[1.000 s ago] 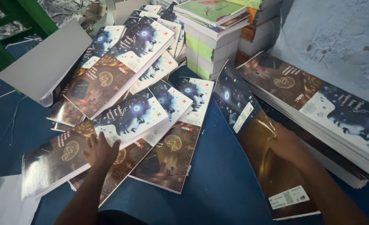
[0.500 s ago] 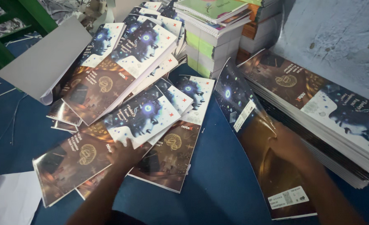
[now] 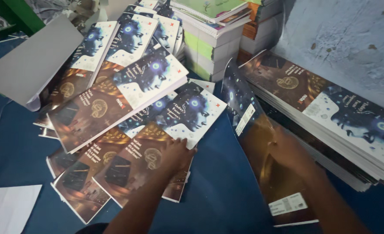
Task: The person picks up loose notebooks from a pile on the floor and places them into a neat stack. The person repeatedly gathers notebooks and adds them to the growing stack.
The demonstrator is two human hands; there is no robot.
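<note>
The left hand (image 3: 176,152) lies palm down, fingers spread flat, on the brown and white cover of a notebook (image 3: 157,149) in the fanned pile of like notebooks (image 3: 114,93) on the blue floor (image 3: 220,190). The right hand (image 3: 287,149) sits behind a glossy loose cover sheet (image 3: 265,173) that curls upward beside it; whether its fingers pinch the sheet cannot be told. Just to the right, a tall stack of cover sheets (image 3: 330,108) rests against the pale wall (image 3: 343,39).
</note>
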